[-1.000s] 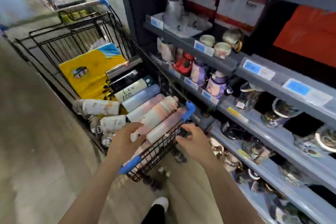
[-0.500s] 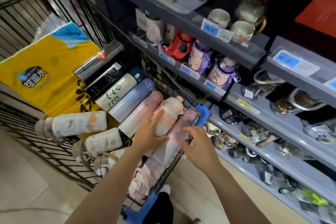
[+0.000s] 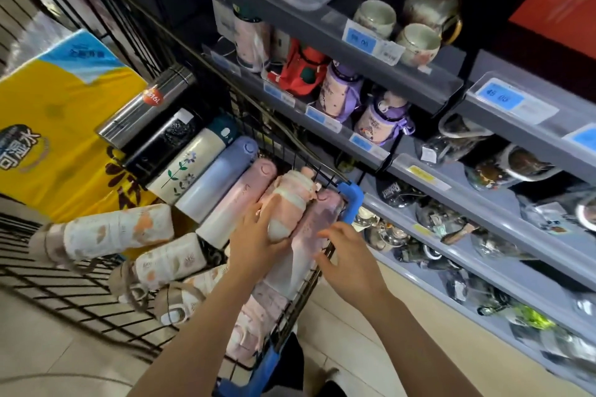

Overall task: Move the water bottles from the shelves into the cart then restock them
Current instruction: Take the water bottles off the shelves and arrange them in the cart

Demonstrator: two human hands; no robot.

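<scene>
Both hands lower, left hand [image 3: 254, 235] gripping pink bottle [image 3: 290, 200]

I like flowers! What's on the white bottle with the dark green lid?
A blue-flowered sprig with dark leaves on the cream bottle, seen in the head view.

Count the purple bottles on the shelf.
2, side by side on the middle shelf: one purple bottle right of the red bottle, another nearer the camera. Others may be hidden.

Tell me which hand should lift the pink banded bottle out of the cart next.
Left. The left hand already wraps the pink banded bottle; the right hand rests open on the neighbouring mauve bottle.
</scene>
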